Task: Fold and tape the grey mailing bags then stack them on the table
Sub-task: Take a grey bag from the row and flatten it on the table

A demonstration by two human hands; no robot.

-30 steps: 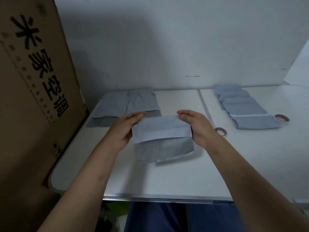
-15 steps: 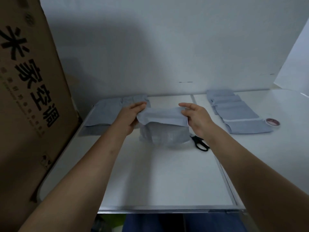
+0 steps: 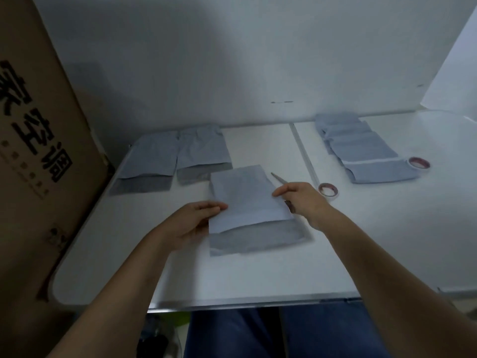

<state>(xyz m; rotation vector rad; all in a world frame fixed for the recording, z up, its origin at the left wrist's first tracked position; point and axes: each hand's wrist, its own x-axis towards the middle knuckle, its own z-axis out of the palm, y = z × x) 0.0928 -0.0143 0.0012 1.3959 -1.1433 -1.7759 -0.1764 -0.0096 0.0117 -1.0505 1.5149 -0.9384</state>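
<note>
Nearest: blue-trousered lap [image 3: 258, 332] below near table [image 3: 232, 280] edge. Mid-table: grey mailing bag [image 3: 247, 200] lying flat, paler upper layer over darker lower panel showing at near end. Left hand [image 3: 191, 223] pinching bag's left edge, thumb on top, fingers apparently beneath. Right hand [image 3: 302, 200] at bag's right edge, fingers fairly straight, tips on or just at paper; true grasp versus mere touch not determinable.

Judged step: folding, bag laid out and squared, flap not yet taped. Next move likely needs crease pressed flat with one hand while other fetches tape roll [image 3: 328, 191] just right of right hand.

Scissors [image 3: 280, 180]: only blade tip visible beyond right hand, handles mostly hidden behind it.

Farther left: two bags [image 3: 178, 156] side by side, dark strips at near ends. Farther right: overlapping row of bags [image 3: 361, 151], near one with pale strip along edge, whether tape unclear; second tape roll [image 3: 419, 163] touching its right end. Bag count in row hard to make out. Far left: cardboard box [image 3: 33, 125], print cut off by frame. White wall [image 3: 232, 60] behind.
</note>
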